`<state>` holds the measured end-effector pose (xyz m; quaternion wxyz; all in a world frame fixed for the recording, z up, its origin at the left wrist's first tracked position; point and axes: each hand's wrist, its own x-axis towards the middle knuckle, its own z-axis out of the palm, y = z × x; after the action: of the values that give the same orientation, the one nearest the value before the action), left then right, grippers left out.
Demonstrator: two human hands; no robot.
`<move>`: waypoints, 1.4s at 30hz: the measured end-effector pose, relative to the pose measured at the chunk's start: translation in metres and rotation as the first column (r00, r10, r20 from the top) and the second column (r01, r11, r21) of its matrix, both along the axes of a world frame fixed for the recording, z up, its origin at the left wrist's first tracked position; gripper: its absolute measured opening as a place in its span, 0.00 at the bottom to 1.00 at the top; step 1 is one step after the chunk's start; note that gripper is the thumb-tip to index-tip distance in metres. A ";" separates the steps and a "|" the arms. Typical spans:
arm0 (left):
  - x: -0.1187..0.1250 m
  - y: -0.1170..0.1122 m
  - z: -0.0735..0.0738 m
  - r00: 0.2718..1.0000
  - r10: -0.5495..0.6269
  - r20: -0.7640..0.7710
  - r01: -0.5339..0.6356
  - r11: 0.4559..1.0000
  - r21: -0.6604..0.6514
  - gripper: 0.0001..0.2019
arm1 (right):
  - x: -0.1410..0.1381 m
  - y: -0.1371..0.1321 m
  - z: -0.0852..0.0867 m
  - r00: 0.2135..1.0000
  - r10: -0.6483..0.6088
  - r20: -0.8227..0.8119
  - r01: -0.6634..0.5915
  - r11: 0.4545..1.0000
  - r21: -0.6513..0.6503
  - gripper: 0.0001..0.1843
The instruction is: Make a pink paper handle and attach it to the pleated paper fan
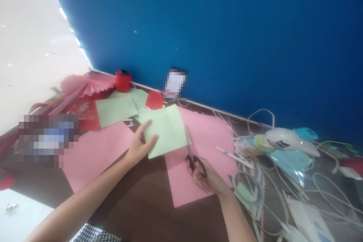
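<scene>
My left hand (141, 144) grips a pale green sheet of paper (164, 132) by its left edge, thumb on top and the other fingers partly hidden behind it. My right hand (202, 176) holds black-handled scissors (195, 163), its fingers in the loops. The scissor blades point up and lie at the right edge of the green paper. Whether they are cutting into it I cannot tell. Beneath the scissors and the right hand lies a large pink sheet (211, 128). Another pink sheet (96, 155) lies under and beside my left forearm.
More green paper (116, 109), a pink folded paper fan (89, 85) and a red cylindrical object (123, 81) lie at the back left. White cables (320, 193), a tape roll (248, 193) and a white-and-blue device (283, 138) crowd the right. A blue partition (215, 38) rises behind the table.
</scene>
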<state>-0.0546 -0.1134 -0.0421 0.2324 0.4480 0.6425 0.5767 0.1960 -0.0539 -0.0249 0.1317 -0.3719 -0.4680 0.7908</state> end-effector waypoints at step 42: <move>-0.003 0.000 0.000 0.998 0.000 -0.067 -0.001 1.000 -0.021 0.27 | 0.003 0.002 -0.007 0.988 0.032 0.149 -0.034 0.999 0.007 0.19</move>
<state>-0.0577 -0.1130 -0.0421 0.2150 0.4645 0.6560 0.5547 0.1991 -0.0514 -0.0316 0.0851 -0.4216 -0.4863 0.7606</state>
